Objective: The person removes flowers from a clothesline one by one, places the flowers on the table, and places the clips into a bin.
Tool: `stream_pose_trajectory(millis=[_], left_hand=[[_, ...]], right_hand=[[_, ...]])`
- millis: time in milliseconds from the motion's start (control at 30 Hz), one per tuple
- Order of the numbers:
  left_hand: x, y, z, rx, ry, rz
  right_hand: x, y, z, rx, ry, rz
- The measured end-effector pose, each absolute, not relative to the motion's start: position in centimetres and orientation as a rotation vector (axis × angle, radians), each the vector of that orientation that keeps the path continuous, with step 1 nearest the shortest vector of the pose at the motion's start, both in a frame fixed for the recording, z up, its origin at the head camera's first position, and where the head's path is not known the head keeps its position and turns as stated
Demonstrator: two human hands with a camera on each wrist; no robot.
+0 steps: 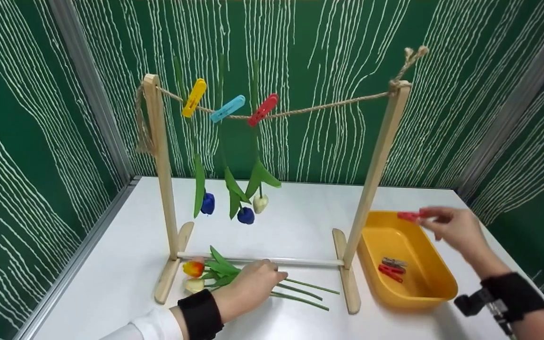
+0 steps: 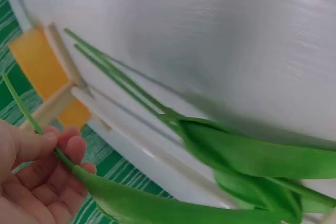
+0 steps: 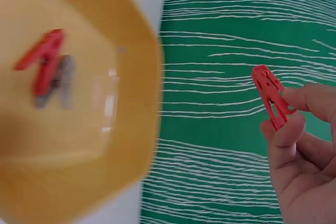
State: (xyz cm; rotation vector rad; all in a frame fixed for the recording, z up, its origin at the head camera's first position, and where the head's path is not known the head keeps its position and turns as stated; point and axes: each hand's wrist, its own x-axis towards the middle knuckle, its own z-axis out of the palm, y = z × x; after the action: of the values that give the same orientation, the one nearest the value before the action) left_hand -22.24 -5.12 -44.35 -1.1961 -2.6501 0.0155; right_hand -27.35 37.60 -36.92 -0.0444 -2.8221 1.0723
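My left hand (image 1: 256,282) pinches the green stem (image 2: 63,157) of one artificial tulip between thumb and fingers. Beside it lie more tulips on the table, with an orange-red bloom (image 1: 193,268) and a cream bloom (image 1: 194,285) at the left end. Over the far rim of the yellow tub (image 1: 435,278), my right hand (image 1: 456,231) holds a red clothespin (image 3: 270,95) by thumb and fingertips. Three tulips hang head down from the rope (image 1: 328,107), held by a yellow clothespin (image 1: 194,97), a blue clothespin (image 1: 227,108) and another red clothespin (image 1: 263,109).
A wooden frame with a left post (image 1: 162,170), a right post (image 1: 377,174) and a low white crossbar (image 1: 295,261) stands on the white table (image 1: 295,208). Inside the tub lie a red clothespin (image 1: 391,272) and a grey clothespin (image 1: 394,262). Green patterned panels (image 1: 300,42) enclose the back and sides.
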Motion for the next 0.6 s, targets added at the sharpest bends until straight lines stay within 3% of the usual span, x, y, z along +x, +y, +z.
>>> stream_pose_trajectory(millis=[267,600], left_hand=[[-22.9,-5.3,-47.1,-1.161,-2.459,0.226],[-22.5,-4.5,-48.5,-1.128,-2.602,0.329]], right_hand=[[-27.0,38.2,-42.9,-0.177,-2.938,1.125],[-26.6,38.5,-46.0,-0.008,-3.067,0.898]])
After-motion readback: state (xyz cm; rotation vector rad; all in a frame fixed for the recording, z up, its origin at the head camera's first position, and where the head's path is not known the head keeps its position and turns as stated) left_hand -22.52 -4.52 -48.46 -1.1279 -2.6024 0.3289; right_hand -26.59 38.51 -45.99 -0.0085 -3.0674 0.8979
